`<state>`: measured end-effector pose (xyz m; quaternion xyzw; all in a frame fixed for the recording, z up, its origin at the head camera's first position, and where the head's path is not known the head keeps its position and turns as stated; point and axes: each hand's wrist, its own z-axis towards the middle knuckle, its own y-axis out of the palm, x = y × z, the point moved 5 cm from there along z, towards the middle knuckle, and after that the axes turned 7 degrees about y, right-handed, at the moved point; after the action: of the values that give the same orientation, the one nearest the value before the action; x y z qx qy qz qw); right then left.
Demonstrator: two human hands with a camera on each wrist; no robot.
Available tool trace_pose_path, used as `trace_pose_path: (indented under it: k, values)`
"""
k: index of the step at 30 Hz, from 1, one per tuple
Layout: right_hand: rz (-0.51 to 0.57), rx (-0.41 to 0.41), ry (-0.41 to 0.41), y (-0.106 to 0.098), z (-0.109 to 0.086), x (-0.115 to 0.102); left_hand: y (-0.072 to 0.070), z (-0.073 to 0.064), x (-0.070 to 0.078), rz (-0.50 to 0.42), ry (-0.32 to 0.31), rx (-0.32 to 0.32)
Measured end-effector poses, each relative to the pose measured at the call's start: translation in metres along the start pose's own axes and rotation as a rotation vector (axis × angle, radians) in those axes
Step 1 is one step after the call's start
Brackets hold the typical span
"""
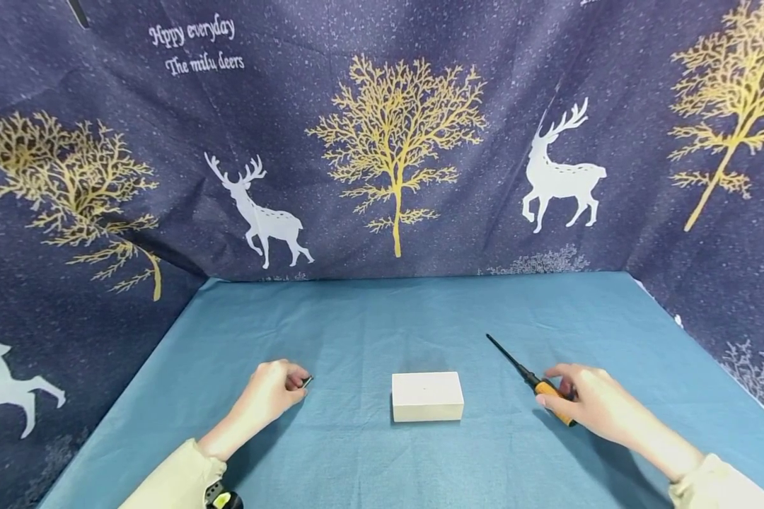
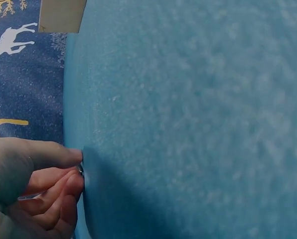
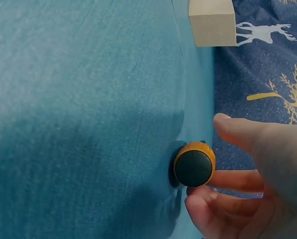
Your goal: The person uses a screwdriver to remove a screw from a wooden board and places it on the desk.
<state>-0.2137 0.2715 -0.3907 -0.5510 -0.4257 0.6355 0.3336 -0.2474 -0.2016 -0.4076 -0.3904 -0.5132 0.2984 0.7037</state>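
Observation:
My left hand point(image 1: 274, 387) pinches a small, thin metal piece point(image 1: 307, 382) between thumb and fingers, low over the blue cloth on the left. Only a glint of that piece shows in the left wrist view, so its exact kind is unclear. On the right lies a screwdriver point(image 1: 546, 389) with an orange and black handle, its dark shaft pointing away and leftward. My right hand point(image 1: 588, 399) is spread about the handle. In the right wrist view the thumb stands apart from the handle point(image 3: 194, 167), while fingertips lie close against its other side.
A white box point(image 1: 426, 397) sits between the hands on the blue cloth point(image 1: 356, 318). A dark blue hanging cloth point(image 1: 433, 177) printed with deer and trees rises behind the table and along its sides.

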Motion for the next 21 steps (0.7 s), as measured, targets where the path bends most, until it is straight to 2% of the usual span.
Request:
trace_pose_path:
  k: [7, 15, 21]
  values:
    - [-0.094, 0.024, 0.030, -0.005, 0.000, -0.002, -0.005, 0.001, -0.001, 0.008, 0.047, -0.075]
    - [-0.078, 0.028, 0.024, -0.010, 0.001, -0.004, -0.009, 0.005, -0.004, 0.000, 0.121, -0.122]
    - [-0.114, 0.055, -0.041, -0.015, 0.004, -0.009, -0.018, 0.009, -0.002, 0.010, 0.313, -0.175]
